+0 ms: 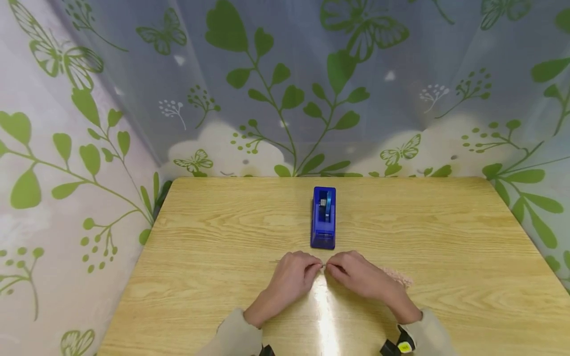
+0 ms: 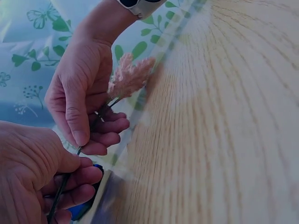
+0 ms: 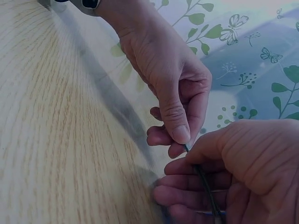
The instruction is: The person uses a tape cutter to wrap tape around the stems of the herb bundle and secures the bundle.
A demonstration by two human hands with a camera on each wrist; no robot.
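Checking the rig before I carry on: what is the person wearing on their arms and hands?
Both hands are bare: left hand, right hand. Each forearm is covered by a light beige sleeve. A dark wrist-mounted device with a small yellow marking sits at the right cuff; a similar dark one shows at the left cuff. No gloves or rings are visible.

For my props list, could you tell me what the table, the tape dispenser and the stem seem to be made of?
Table: pale wood or wood-look laminate, glossy, with visible grain and glare.
Tape dispenser: blue, probably smooth moulded plastic.
Stem: thin, dark, perhaps wire; its pink plume looks fluffy.
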